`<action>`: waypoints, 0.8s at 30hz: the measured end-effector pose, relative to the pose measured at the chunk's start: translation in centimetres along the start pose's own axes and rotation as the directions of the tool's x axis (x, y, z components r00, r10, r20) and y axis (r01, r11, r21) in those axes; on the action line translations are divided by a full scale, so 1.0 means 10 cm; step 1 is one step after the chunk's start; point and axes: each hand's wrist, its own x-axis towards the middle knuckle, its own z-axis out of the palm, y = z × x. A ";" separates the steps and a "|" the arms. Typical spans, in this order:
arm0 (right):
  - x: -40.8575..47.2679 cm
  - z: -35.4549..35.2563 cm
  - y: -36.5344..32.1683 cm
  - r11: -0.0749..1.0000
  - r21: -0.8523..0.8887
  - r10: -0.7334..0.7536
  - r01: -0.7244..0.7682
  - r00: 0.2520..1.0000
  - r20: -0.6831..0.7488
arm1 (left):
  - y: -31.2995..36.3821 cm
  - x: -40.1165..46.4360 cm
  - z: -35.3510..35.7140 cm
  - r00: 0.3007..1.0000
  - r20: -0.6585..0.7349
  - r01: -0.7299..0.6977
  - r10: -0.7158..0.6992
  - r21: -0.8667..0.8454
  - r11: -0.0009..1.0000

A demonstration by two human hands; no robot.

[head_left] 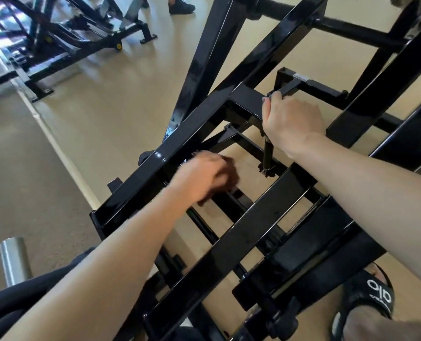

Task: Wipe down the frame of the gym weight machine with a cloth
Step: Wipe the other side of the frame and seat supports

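- Under the long diagonal frame bar (180, 134), I see left hand (204, 175) blurred, fingers curled; cloth not discernible.
- Right hand (290, 119) clamps a crossbar (288, 88).
- Bar's axis runs lower-left to upper-right; left hand nearer.

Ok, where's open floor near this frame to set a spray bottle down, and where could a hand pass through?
Open tan floor lies left of the long diagonal beam. A hand can pass through the gap between the left hand and the vertical post. Crowded lower right: stacked bars beside the sandal.
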 end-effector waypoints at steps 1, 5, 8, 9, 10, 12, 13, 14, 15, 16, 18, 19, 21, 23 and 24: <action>0.00 0.00 0.00 1.000 0.003 0.001 -0.001 1.000 0.000 | -0.10 -0.02 0.00 0.994 -0.074 0.074 -0.075 -0.014 0.997; 0.01 0.00 0.00 1.000 0.003 0.003 -0.003 1.000 -0.005 | -0.04 -0.23 0.20 0.979 -0.200 0.023 -0.044 -0.104 0.994; 0.02 0.02 0.00 1.000 0.003 0.017 -0.017 1.000 -0.003 | 0.16 -0.52 0.38 0.958 -0.123 -0.267 0.258 -0.059 0.962; 0.02 0.02 0.00 1.000 0.002 0.016 -0.016 1.000 -0.006 | 0.18 -0.59 0.41 0.938 -0.095 -0.340 0.334 -0.055 0.939; 0.02 0.02 0.00 1.000 0.002 0.016 -0.016 1.000 -0.006 | 0.15 -0.62 0.43 0.923 -0.090 -0.380 0.374 -0.077 0.922; 0.01 0.02 0.00 1.000 0.003 0.016 -0.016 1.000 -0.005 | 0.09 -0.67 0.43 0.930 -0.063 -0.368 0.362 -0.174 0.914; 0.01 0.01 0.00 1.000 0.004 0.012 -0.012 1.000 -0.005 | 0.05 -0.69 0.44 0.923 -0.045 -0.384 0.382 -0.175 0.907; 0.01 0.01 0.00 1.000 0.005 0.006 -0.006 1.000 -0.004 | 0.01 -0.72 0.46 0.905 -0.049 -0.424 0.422 -0.154 0.892; 0.01 0.00 0.00 1.000 0.004 0.002 -0.002 1.000 -0.004 | -0.02 -0.75 0.49 0.883 -0.048 -0.469 0.467 -0.093 0.878; 0.01 0.00 0.00 1.000 0.000 0.001 -0.001 1.000 -0.005 | -0.04 -0.77 0.53 0.872 -0.047 -0.490 0.488 -0.036 0.871; 0.01 -0.01 0.00 1.000 -0.008 0.000 0.000 1.000 -0.005 | -0.08 -0.80 0.63 0.862 -0.058 -0.501 0.503 0.039 0.864; 0.01 -0.01 0.00 1.000 -0.010 -0.002 0.002 1.000 -0.009 | -0.09 -0.79 0.65 0.861 -0.072 -0.500 0.503 0.058 0.864; 0.00 0.00 0.00 1.000 -0.011 -0.007 0.007 1.000 -0.014 | -0.13 -0.76 0.69 0.854 -0.125 -0.490 0.505 0.135 0.861; 0.00 0.01 0.00 1.000 -0.012 -0.012 0.012 1.000 -0.016 | -0.20 -0.73 0.70 0.877 -0.249 -0.380 0.411 0.165 0.910; 0.00 0.01 0.01 1.000 -0.013 -0.011 0.011 1.000 -0.015 | -0.22 -0.72 0.70 0.908 -0.315 -0.263 0.276 0.084 0.961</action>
